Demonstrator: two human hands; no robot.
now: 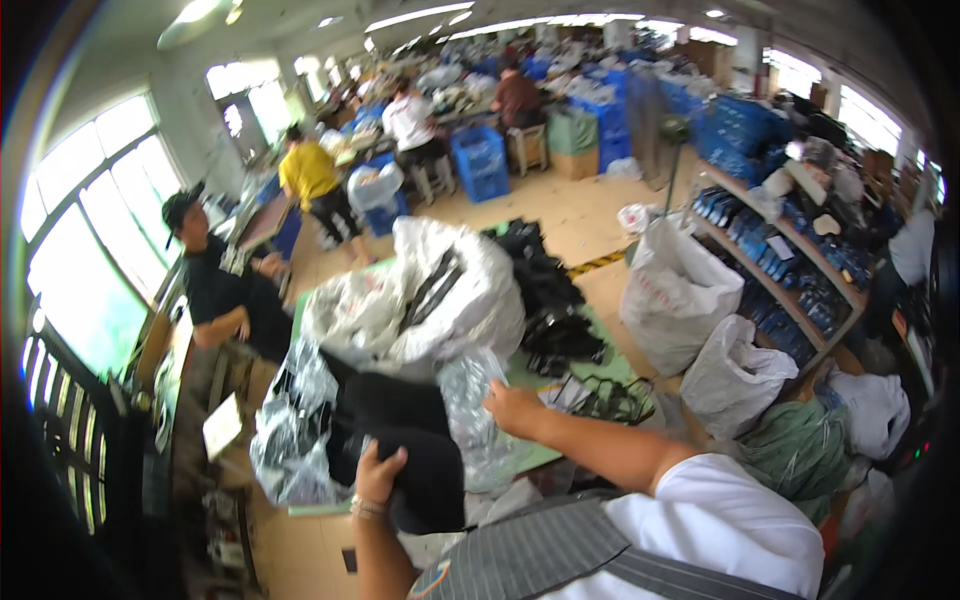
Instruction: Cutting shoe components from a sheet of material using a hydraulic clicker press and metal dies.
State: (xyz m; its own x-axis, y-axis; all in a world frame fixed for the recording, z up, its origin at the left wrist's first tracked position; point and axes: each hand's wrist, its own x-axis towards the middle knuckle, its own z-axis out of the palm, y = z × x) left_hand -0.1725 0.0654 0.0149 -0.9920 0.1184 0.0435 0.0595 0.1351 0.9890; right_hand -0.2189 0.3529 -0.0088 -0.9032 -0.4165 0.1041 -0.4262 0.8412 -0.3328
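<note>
At the near edge of the table, my left hand (375, 474) is closed on a soft-looking black flat piece (425, 470) with rounded edges. More black material (385, 400) lies just beyond it; its exact kind cannot be made out. My right hand (512, 408) reaches across from the right, its fingers closed on a crumpled clear plastic bag (478, 410). Another clear plastic bag (290, 435) bunches up left of the black material. Behind both hands, a large white woven sack (465, 305) sits open on the green tabletop (597, 335), with dark strips inside its mouth.
A heap of black items (545, 300) lies right of the sack. White sacks (675, 300) stand on the floor near a rack (780, 250) of blue-wrapped goods. A person in black (225, 290) stands left of the table; several others work farther back beside blue crates (480, 165).
</note>
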